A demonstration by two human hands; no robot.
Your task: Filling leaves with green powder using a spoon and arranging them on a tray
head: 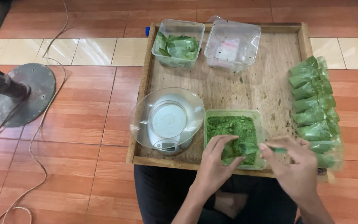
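My left hand (216, 161) grips a small clear plastic pouch (239, 148) over a square container of green powder (231, 125) at the front of a wooden tray (270, 79). My right hand (297, 164) pinches the other end of the same pouch, just right of the container. The pouch looks partly filled with green powder, and my fingers hide much of it. A row of filled green pouches (315, 112) lies along the tray's right edge, beside my right hand.
A small kitchen scale with a clear bowl (167, 120) stands left of the powder container. Two clear plastic boxes sit at the tray's back: one with folded green pouches (178, 43), one nearly empty (233, 45). A fan base (19, 93) and cord lie on the tiled floor, left.
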